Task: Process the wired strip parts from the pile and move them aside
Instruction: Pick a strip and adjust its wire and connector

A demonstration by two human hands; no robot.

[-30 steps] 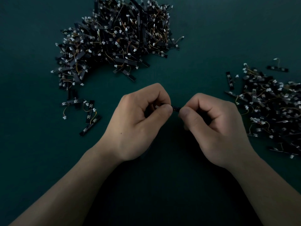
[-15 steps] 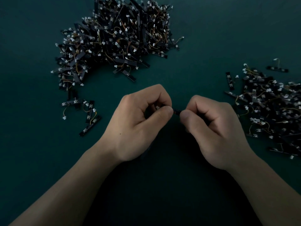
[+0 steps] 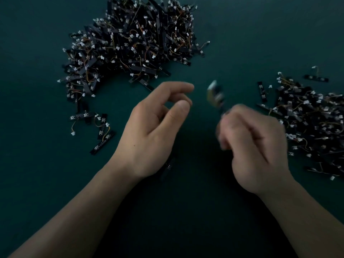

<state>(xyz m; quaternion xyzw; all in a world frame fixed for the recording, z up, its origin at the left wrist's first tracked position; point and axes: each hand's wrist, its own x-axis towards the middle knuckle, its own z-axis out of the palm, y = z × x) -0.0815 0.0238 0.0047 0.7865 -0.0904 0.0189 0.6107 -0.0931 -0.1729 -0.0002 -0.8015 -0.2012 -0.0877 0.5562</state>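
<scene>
Holds the left hand (image 3: pixel 154 131) over the middle of the dark green table (image 3: pixel 242 34), fingers loosely curled, thumb and forefinger tips a little apart, nothing between them. Pinches what seems to be the lower end of a wired strip part (image 3: pixel 216 95) in the right hand (image 3: pixel 255 146), fingers curled in; too blurred to be sure of the exact grip. Points the part up and away from the knuckles, toward the far edge, in the gap between the two hands and apart from the left fingertips.

Faces the big pile (image 3: pixel 134 41) of black strips with white connectors and thin orange wires, heaped at the far edge, left of centre. Has a second, flatter heap (image 3: pixel 312 123) along the right edge, just beside the right hand. Has a few loose strips (image 3: pixel 102 135) scattered near the left hand, toward the left edge. Has one more dark strip (image 3: pixel 169 166) lying flat just beside the left wrist, hard to make out in the shadow.
</scene>
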